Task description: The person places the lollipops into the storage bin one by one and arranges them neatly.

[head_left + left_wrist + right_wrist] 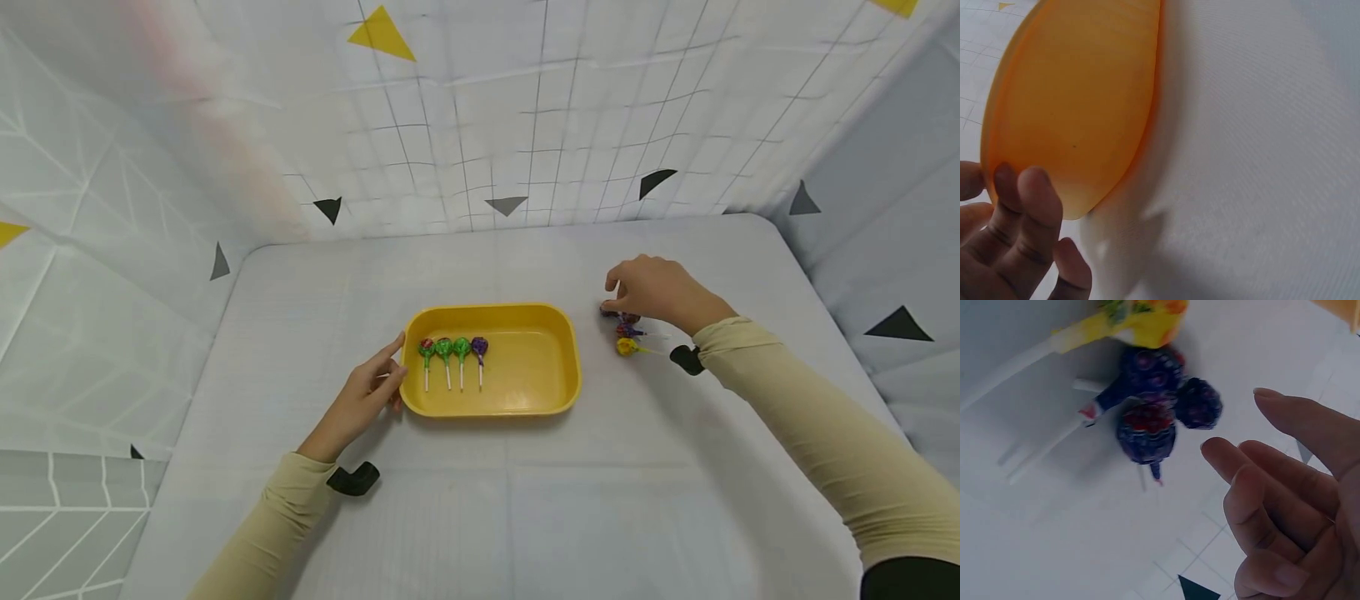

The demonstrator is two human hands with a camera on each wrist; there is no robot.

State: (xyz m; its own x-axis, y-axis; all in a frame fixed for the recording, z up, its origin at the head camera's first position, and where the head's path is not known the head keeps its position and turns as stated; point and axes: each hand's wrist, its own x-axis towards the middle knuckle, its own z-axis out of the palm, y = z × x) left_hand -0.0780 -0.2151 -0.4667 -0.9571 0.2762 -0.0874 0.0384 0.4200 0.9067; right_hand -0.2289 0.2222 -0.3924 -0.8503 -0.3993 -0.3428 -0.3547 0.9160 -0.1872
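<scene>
A yellow tray has my left hand at its left end, holding the rim. In the left wrist view, some fingers lie against the tray's outer wall while others reach the rim. Inside the tray a red-and-green lollipop, two green ones and a purple lollipop lie in a row, sticks toward me. My right hand hovers beside a small cluster of lollipops, thumb and fingers apart with nothing between them. Nearest its fingertips are dark purple lollipops; a yellow lollipop lies beside them.
A white cloth covers the table. Behind it rises a white grid-patterned curtain with black, grey and yellow shapes. More hanging cloth encloses the left and right sides. Black wrist cameras stick out below both wrists.
</scene>
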